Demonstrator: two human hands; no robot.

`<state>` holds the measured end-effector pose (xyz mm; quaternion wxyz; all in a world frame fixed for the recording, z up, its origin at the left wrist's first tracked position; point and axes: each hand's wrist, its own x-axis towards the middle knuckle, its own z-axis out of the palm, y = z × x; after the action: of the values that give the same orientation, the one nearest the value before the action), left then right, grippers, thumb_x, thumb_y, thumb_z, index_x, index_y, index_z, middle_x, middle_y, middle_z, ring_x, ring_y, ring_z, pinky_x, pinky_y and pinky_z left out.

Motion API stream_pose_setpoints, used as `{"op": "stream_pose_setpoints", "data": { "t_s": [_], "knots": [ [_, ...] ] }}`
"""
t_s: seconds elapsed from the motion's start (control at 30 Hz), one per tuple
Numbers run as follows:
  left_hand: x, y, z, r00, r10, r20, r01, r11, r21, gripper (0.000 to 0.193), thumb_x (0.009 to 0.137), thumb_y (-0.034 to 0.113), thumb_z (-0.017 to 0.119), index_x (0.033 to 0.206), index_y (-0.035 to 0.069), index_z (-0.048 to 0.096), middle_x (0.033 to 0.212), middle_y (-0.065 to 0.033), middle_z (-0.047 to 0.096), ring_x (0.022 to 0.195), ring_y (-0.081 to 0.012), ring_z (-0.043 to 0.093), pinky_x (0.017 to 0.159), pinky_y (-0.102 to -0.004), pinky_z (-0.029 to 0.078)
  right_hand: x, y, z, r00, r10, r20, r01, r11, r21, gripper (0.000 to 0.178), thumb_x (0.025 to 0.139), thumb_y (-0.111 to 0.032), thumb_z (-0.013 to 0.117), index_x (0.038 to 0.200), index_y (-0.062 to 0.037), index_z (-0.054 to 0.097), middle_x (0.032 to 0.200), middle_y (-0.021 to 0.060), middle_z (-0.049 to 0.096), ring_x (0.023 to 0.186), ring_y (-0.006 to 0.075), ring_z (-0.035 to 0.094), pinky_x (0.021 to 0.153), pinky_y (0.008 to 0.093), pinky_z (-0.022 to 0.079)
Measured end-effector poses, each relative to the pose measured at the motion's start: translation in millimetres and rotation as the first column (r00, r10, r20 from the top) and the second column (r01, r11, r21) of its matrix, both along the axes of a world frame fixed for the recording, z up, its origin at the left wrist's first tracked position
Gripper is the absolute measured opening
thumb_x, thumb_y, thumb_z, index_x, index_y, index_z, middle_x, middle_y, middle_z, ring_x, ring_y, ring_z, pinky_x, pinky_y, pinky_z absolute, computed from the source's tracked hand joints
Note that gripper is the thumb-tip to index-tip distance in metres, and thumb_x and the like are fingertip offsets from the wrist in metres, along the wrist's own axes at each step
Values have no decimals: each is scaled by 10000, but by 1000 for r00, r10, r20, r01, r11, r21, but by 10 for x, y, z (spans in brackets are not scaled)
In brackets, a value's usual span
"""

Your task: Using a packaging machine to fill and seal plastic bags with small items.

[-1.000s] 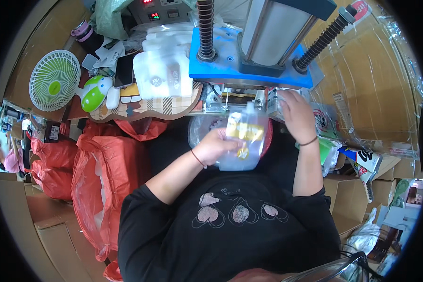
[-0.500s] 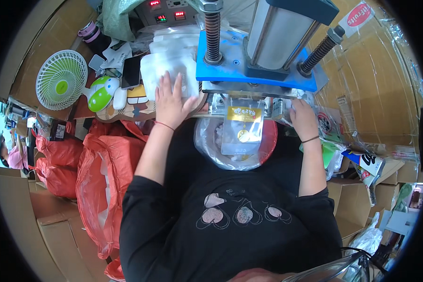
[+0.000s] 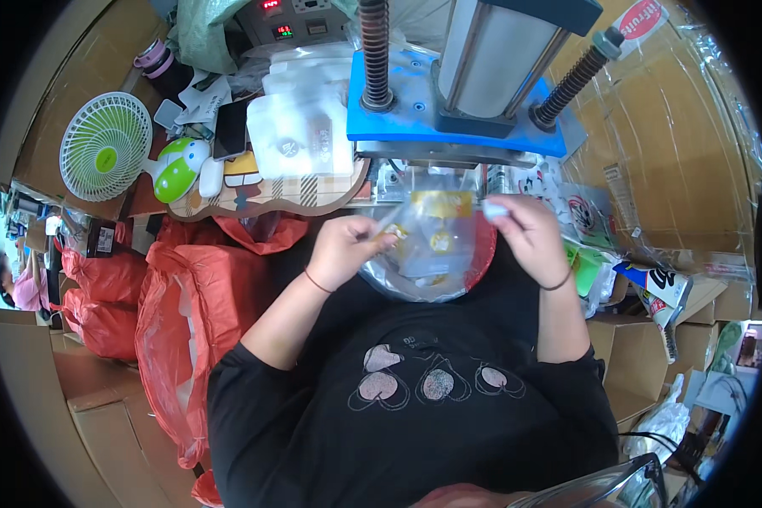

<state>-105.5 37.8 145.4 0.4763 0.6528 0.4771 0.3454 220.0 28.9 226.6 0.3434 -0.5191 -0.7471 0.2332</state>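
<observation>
Pouch: clear plastic rectangular pouch with gold band (image 3: 440,227) seen at clock centre, below the press mouth; blurred, contact unclear.
Left hand: bare left hand (image 3: 340,251) at 9 o'clock; thumb and fingertips pinched nearly together on blurred clear-and-gold film (image 3: 394,230); second pouch or not, cannot be told.
Right hand: bare right hand (image 3: 529,235) at 3 o'clock; fingers curled, small pale-blue piece (image 3: 494,211) gripped at tips, kind unclear.
Bowl: round plastic-lined red bowl (image 3: 486,252) placed at 6 o'clock, under pouch.
Press: blue metal press plate (image 3: 415,129) at 12 o'clock.
Stack: flat white translucent bags (image 3: 300,148) at 10 o'clock.
Change: left hand brought off stack; both hands drawn in beside pouch.
Meaning: handling judged shifted from stack to pouch, both hands occupied.
</observation>
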Motion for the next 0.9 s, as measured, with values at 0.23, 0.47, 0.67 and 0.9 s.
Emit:
{"op": "stream_pose_setpoints", "data": {
  "t_s": [0.23, 0.47, 0.67, 0.9],
  "knots": [
    [445, -172, 73, 955, -168, 245, 232, 936, -265, 224, 936, 217, 737, 1004, 3, 738, 812, 10, 699, 683, -67, 575, 657, -257, 492, -409, 138, 20, 976, 211, -56, -211, 977, 5, 232, 987, -185, 594, 1118, -14, 682, 1007, 127, 703, 961, 285, 669, 855, 363, 507],
    [698, -251, -49, 802, -93, 591, 481, 686, -545, 253, 938, 152, 717, 1152, 20, 688, 1009, -47, 730, 898, -115, 682, 791, -279, 559, -134, 268, -46, 918, 392, -63, -397, 904, -158, 304, 1030, -263, 523, 1160, -22, 658, 1063, 146, 688, 1024, 336, 646, 919, 395, 488],
    [680, 219, -63, 798, 33, 602, 425, 677, -600, 297, 929, 88, 699, 1213, 12, 656, 1128, -96, 718, 1017, -158, 693, 881, -314, 572, 483, 398, -426, 756, -202, 622, 65, 969, 236, 326, 990, -267, 558, 1213, -36, 616, 1228, 190, 619, 1122, 377, 587, 970, 437, 463],
    [566, 373, -186, 891, 139, 431, 106, 861, -497, 459, 914, 152, 731, 1283, -14, 515, 1050, -87, 693, 875, -157, 693, 796, -311, 575, 534, 247, -390, 866, 128, 483, -76, 989, -126, 281, 962, -227, 587, 1162, -32, 618, 1149, 166, 614, 1067, 375, 581, 953, 435, 456]
  ]
}}
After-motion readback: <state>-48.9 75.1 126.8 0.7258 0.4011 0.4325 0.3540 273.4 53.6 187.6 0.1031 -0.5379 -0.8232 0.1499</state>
